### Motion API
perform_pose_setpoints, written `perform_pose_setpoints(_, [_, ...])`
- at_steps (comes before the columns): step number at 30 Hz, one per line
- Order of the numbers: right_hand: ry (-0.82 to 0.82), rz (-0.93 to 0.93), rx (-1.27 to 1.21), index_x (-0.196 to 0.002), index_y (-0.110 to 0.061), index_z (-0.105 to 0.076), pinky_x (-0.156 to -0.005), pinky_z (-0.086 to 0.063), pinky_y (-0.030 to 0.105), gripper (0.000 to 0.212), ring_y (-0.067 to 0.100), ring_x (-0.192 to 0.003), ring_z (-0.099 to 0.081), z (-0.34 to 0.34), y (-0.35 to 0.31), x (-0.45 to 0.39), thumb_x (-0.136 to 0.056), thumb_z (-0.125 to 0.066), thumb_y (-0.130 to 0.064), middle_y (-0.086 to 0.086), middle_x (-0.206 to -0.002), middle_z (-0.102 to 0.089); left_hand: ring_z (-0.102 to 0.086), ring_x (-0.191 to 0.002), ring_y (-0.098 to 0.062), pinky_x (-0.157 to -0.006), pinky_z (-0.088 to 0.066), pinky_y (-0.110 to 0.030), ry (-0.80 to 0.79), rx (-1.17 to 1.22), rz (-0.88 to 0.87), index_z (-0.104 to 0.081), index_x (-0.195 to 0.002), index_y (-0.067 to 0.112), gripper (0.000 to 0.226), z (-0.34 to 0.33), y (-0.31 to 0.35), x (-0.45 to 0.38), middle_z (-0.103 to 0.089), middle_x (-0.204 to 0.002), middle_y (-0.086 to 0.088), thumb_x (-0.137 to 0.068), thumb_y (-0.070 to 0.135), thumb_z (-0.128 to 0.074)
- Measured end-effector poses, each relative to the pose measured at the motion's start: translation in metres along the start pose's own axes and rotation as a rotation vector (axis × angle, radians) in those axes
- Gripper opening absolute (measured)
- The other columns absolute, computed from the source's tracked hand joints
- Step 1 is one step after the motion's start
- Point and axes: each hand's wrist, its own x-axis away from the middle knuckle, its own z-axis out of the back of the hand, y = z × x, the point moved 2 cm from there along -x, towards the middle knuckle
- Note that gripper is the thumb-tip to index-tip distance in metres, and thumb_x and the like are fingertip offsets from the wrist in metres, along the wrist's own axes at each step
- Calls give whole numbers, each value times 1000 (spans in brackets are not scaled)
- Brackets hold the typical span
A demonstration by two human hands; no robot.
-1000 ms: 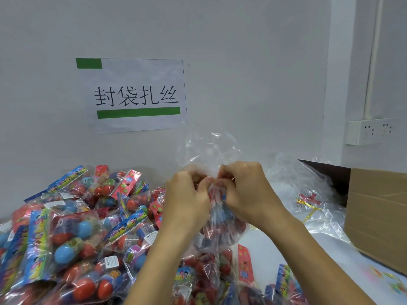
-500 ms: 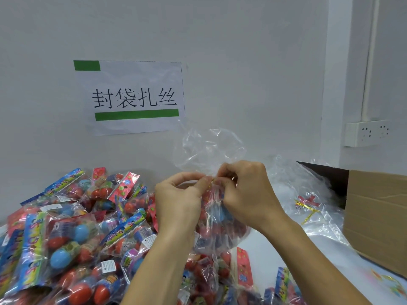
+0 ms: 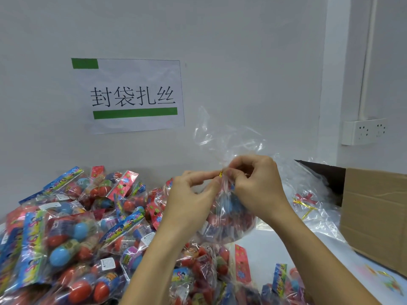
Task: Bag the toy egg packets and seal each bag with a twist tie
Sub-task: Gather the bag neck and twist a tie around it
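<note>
A clear plastic bag (image 3: 229, 219) filled with toy egg packets hangs above the table in front of me, its loose top (image 3: 222, 137) flaring above my fingers. My left hand (image 3: 189, 201) and my right hand (image 3: 257, 186) meet at the bag's gathered neck. Both pinch a gold twist tie (image 3: 221, 173), of which only a small bit shows between the fingertips. A big heap of toy egg packets (image 3: 72, 234) with red and blue eggs covers the table to the left and below my arms.
An open cardboard box (image 3: 374, 208) stands at the right. Before it lies a pile of clear bags (image 3: 317, 194) with loose gold twist ties (image 3: 305, 205). A paper sign (image 3: 132, 95) hangs on the wall, and a socket (image 3: 363, 130) sits at the far right.
My hands have risen a little and uncurled at the bag's neck. The gold tie now shows between my fingertips, and the bag's top stands higher.
</note>
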Motion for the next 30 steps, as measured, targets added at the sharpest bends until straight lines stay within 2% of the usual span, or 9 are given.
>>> perform_pose_setpoints(2, [17, -63, -84, -58, -15, -66, -52, -41, 11, 32, 1, -50, -53, 3, 4, -1, -84, -67, 5, -13, -51, -58, -68, -74, 0, -58, -51, -15, -145, 44, 16, -74, -106, 48, 19, 1, -2, 1, -74, -94, 17, -88, 43, -69])
perform_pose_setpoints(5, [66, -142, -197, -56, -18, -65, -52, -44, 14, 37, 4, -51, -52, 8, 9, -5, -87, -69, 1, -10, -53, -58, -66, -88, 5, -73, -51, -12, -311, -57, 13, -57, -122, 61, 48, 5, -8, 2, -70, -97, 26, -76, 65, -72])
perform_pose_setpoints(8, [94, -185, -230, -57, -28, -70, -53, -46, 14, 39, 3, -53, -54, 11, 13, -8, -88, -71, -3, -11, -55, -61, -63, -98, 13, -73, -48, -3, -380, -49, 46, -49, -124, 57, 62, 6, -14, 6, -64, -107, 38, -69, 55, -78])
perform_pose_setpoints(11, [72, -235, -247, -64, -25, -74, -55, -46, 11, 30, -3, -58, -60, 9, 17, -8, -91, -71, -12, -15, -62, -68, -69, -98, -1, -77, -56, -19, -292, 23, 74, -56, -123, 48, 54, 8, -18, 4, -71, -109, 22, -73, 43, -78])
perform_pose_setpoints(14, [-12, -284, -265, -88, -29, -75, -69, -49, 13, 21, -1, -85, -68, 5, 23, -8, -101, -58, -28, -14, -85, -75, -73, -95, -20, -80, -61, -45, -178, 229, 172, -65, -117, 31, 47, 9, -21, 1, -73, -109, -1, -73, 32, -80])
perform_pose_setpoints(16, [-179, -318, -311, -99, -34, -72, -73, -50, 16, 25, 0, -94, -66, 1, 25, -5, -104, -48, -39, -16, -96, -72, -73, -96, -28, -77, -61, -49, -134, 429, 234, -68, -114, 18, 45, 9, -22, -2, -70, -114, -14, -72, 26, -83])
perform_pose_setpoints(19, [-335, -352, -455, -115, -27, -67, -79, -58, 31, 33, 16, -101, -71, -8, 26, 1, -100, -49, -50, 0, -111, -73, -68, -108, -34, -92, -54, -59, -162, 565, 252, -67, -119, 14, 45, 11, -23, -4, -67, -122, -16, -78, 28, -77])
perform_pose_setpoints(23, [-175, -304, -451, -115, -18, -64, -69, -57, 26, 33, 19, -96, -72, -15, 25, 3, -101, -49, -44, 7, -107, -71, -66, -113, -33, -98, -51, -57, -218, 581, 230, -62, -128, 15, 52, 11, -23, -2, -67, -126, -12, -80, 33, -73])
perform_pose_setpoints(30, [38, -225, -390, -101, -16, -64, -57, -52, 17, 28, 2, -73, -68, -12, 29, 0, -105, -46, -37, -12, -79, -70, -68, -109, -33, -94, -54, -52, -247, 670, 240, -66, -125, 17, 51, 2, -17, 1, -67, -124, -17, -94, 53, -47])
